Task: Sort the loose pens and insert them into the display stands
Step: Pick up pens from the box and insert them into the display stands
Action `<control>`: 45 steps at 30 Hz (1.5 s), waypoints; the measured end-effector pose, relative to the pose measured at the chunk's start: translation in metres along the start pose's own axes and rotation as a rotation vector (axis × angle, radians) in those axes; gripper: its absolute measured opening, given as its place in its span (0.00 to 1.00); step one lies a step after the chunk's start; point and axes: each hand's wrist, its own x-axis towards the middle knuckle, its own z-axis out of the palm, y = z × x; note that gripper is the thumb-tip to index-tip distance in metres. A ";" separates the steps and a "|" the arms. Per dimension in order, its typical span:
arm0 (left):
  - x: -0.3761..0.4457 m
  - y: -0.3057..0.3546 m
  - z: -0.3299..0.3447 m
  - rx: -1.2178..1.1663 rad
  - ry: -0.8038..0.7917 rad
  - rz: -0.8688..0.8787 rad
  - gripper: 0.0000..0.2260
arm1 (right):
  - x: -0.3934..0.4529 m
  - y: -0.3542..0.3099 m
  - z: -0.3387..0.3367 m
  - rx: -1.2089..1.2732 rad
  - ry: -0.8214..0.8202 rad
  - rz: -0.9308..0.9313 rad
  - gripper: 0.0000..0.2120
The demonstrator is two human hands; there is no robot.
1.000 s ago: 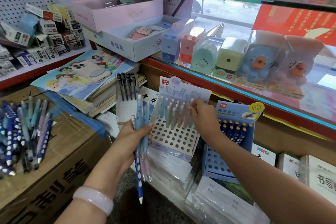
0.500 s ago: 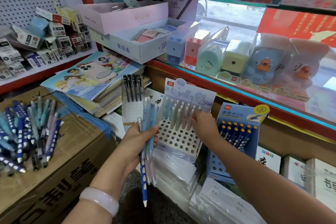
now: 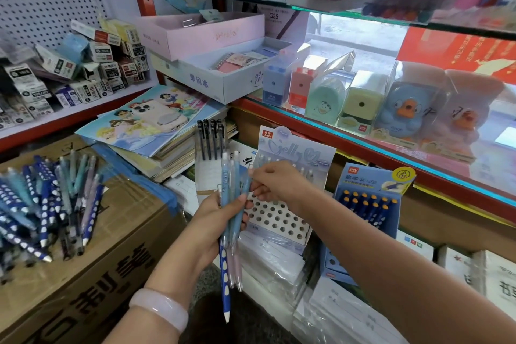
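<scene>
Head view: pale stand (image 3: 282, 220) header reads "Jelly" with a red LANTU tag, the blue stand (image 3: 365, 204) beside it carries a red deli logo, a card behind reads G25. My left hand (image 3: 215, 220) grips a bundle of pens (image 3: 230, 204) upright, and my right hand (image 3: 279, 180) pinches the top of one blue pen in that bundle, just in front of the Jelly stand's open holes. More loose pens (image 3: 47, 204) lie heaped on the cardboard box (image 3: 117, 254) at left, well apart from both stands.
</scene>
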 end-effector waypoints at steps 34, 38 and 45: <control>0.030 -0.007 -0.024 -0.015 0.177 0.022 0.04 | 0.075 0.025 -0.022 -0.697 0.449 -0.342 0.03; 0.031 -0.008 -0.024 -0.016 0.179 0.015 0.02 | 0.075 0.027 -0.021 -0.719 0.465 -0.352 0.04; 0.027 -0.007 -0.025 -0.016 0.174 0.022 0.02 | 0.076 0.029 -0.020 -0.778 0.429 -0.303 0.06</control>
